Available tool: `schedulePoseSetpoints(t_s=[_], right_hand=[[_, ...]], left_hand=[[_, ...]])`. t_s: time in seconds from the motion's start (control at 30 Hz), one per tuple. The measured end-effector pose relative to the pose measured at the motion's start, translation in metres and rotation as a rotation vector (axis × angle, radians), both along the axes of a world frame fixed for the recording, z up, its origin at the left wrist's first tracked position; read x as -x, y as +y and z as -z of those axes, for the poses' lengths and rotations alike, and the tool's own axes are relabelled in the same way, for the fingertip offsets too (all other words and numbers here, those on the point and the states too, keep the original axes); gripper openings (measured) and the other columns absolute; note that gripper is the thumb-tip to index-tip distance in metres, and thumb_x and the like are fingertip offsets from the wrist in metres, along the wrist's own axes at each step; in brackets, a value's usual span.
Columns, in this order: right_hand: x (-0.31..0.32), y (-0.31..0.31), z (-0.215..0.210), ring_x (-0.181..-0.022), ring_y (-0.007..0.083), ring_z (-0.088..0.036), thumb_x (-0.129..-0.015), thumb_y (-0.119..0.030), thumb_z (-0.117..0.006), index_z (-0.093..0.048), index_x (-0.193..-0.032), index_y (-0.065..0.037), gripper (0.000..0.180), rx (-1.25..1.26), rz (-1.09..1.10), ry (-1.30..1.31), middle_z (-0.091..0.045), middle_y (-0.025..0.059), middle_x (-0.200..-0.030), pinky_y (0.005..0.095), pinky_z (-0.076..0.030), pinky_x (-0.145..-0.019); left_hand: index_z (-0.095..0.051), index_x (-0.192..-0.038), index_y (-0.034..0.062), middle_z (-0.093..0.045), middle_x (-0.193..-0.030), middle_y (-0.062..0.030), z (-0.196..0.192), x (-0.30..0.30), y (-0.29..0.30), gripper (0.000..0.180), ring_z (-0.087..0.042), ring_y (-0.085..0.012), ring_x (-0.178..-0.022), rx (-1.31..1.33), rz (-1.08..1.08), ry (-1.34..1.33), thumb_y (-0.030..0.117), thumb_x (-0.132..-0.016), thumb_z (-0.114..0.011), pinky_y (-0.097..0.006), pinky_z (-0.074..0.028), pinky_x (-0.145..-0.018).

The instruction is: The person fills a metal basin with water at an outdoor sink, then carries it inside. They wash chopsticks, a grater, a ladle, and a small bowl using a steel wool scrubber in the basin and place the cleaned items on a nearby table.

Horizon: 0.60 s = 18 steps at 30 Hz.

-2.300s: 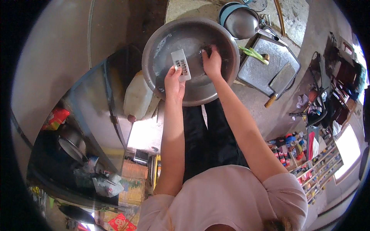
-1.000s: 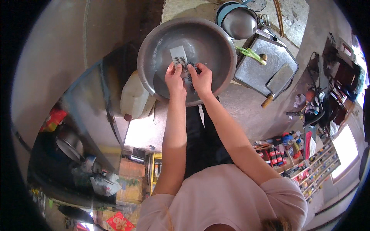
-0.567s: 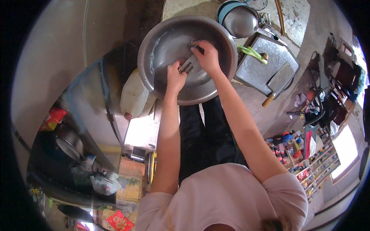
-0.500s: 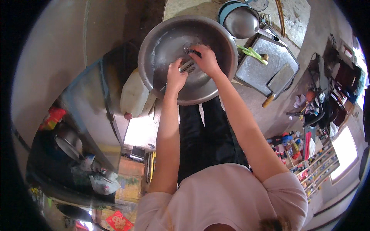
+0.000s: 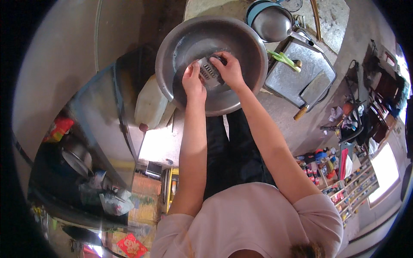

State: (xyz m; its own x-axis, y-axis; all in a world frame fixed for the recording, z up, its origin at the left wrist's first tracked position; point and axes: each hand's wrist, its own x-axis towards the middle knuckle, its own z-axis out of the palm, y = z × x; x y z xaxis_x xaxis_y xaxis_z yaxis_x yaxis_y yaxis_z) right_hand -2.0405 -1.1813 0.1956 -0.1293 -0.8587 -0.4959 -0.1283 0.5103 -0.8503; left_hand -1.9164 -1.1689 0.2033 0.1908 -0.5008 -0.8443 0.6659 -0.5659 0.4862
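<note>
Single head view, fisheye, looking straight down my arms; metal basin [image 5: 211, 64] upper centre of frame, near; edges bend.

The floor [image 5: 297, 124] is grey and rough, like concrete. A shelf [image 5: 344, 180] full of small colourful things stands at the right, maybe bottles. Bright light comes in by a window [image 5: 385, 172] there. A big grey cabinet [image 5: 86, 120] stands at the left.

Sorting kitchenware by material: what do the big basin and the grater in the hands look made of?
The basin looks like brushed stainless steel or aluminium: grey with dull highlights. The grater, held by the left hand and right hand, seems shiny perforated metal.
</note>
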Motion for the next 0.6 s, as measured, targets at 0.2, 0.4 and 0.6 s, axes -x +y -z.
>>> schedulePoseSetpoints(t_s=[0.2, 0.4, 0.6], right_hand=[[-0.007, -0.001, -0.017, -0.065, 0.0189, -0.053, -0.076, -0.016, -0.073, -0.059, -0.084, 0.001, 0.023, 0.002, -0.058, 0.064, -0.059, 0.0130, -0.073, 0.0307, -0.044, -0.063], [-0.003, 0.001, -0.026, -0.060, 0.0129, -0.049, -0.076, -0.016, -0.073, -0.061, -0.079, 0.001, 0.021, -0.022, 0.007, 0.013, -0.057, 0.0110, -0.067, 0.0295, -0.042, -0.058], [-0.009, -0.021, -0.023, -0.061, 0.0075, -0.046, -0.079, -0.018, -0.072, -0.062, -0.073, 0.001, 0.023, -0.144, 0.217, -0.158, -0.056, 0.0004, -0.065, 0.0252, -0.039, -0.056]], left_hand=[[-0.059, -0.103, 0.0015, -0.063, -0.095, -0.0064, 0.000, -0.002, -0.007, 0.016, -0.061, -0.0167, -0.084, 0.037, -0.092, 0.107, 0.013, -0.092, -0.057, -0.029, -0.051, -0.074], [-0.061, -0.098, 0.0017, -0.064, -0.092, -0.0065, -0.008, 0.005, -0.004, 0.013, -0.062, -0.0168, -0.084, 0.022, -0.102, 0.100, 0.012, -0.092, -0.056, -0.029, -0.051, -0.075], [-0.061, -0.097, 0.0017, -0.065, -0.091, -0.0056, -0.003, 0.003, -0.011, 0.012, -0.062, -0.0142, -0.080, 0.034, -0.050, 0.011, 0.011, -0.091, -0.057, -0.027, -0.051, -0.072]])
